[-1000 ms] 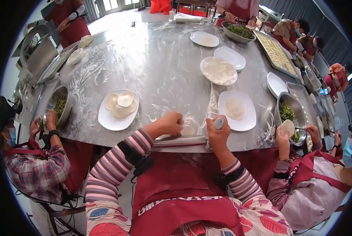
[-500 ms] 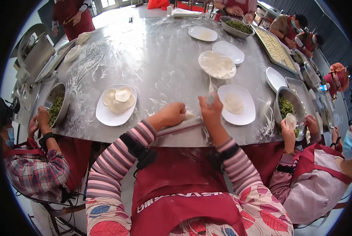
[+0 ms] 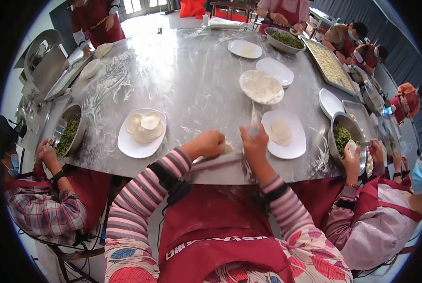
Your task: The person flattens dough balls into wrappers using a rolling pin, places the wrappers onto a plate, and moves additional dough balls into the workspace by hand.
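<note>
My left hand (image 3: 208, 143) is closed over the near part of the metal table (image 3: 182, 89), its fingers at the edge of a pale dough piece (image 3: 228, 148). What its fingers pinch is mostly hidden. My right hand (image 3: 255, 141) wraps round a rolling pin (image 3: 223, 161) that slants across the table's near edge, somewhat blurred. To the left, a white plate (image 3: 140, 150) bears several round dough wrappers (image 3: 147, 134). Another white plate (image 3: 296, 147) with thin wrappers (image 3: 281, 132) lies just right of my right hand.
A flour dish (image 3: 261, 87) and white plates (image 3: 274, 70) lie further back. Co-workers sit on both sides beside bowls of green filling (image 3: 69, 134) (image 3: 343, 137); others stand across the table. A tray of dumplings (image 3: 329, 66) is at the back right.
The whole view has shifted slightly, with the table lower in the frame. Both my hands stay close to the rolling pin. The right co-worker's wrapper looks more folded.
</note>
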`<state>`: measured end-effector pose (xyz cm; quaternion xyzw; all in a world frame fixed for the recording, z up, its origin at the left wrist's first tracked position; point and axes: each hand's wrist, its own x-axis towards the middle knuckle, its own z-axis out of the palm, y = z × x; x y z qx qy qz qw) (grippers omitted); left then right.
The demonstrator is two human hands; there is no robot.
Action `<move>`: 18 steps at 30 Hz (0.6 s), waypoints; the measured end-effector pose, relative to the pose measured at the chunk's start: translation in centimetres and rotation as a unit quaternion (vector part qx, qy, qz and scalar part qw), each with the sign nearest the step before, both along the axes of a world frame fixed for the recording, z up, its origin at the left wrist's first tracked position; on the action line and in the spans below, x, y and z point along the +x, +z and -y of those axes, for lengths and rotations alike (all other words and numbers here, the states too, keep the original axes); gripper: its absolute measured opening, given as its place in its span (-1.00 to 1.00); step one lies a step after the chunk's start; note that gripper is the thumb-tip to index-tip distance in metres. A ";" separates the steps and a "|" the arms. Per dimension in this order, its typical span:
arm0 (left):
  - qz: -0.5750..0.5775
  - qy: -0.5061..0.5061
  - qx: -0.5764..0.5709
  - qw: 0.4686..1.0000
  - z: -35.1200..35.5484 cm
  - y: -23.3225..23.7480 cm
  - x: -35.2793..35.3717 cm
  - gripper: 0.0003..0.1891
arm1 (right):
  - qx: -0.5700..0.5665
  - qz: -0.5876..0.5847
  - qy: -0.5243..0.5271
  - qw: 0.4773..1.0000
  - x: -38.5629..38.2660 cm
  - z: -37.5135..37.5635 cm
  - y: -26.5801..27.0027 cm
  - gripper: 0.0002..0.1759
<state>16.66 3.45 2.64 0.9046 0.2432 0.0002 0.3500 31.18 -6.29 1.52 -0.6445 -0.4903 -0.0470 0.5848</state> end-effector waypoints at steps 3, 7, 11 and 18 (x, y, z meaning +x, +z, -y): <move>0.010 0.063 -0.117 0.991 0.2 -0.8 -1.5 -0.79 | -0.029 -0.059 0.006 0.998 -0.6 3.6 -0.2 -0.77; 0.074 0.065 0.012 0.995 1.3 -1.6 -0.6 -0.81 | 0.026 -0.058 0.016 0.998 -0.4 0.0 -0.1 -0.75; 0.019 0.055 -0.042 0.997 0.3 -0.4 -0.1 -0.80 | -0.008 -0.047 0.002 0.999 -0.4 0.5 0.0 -0.75; 0.046 0.051 -0.034 0.997 1.1 -0.5 -0.2 -0.77 | -0.001 -0.064 0.003 0.998 -0.1 -0.5 -1.2 -0.74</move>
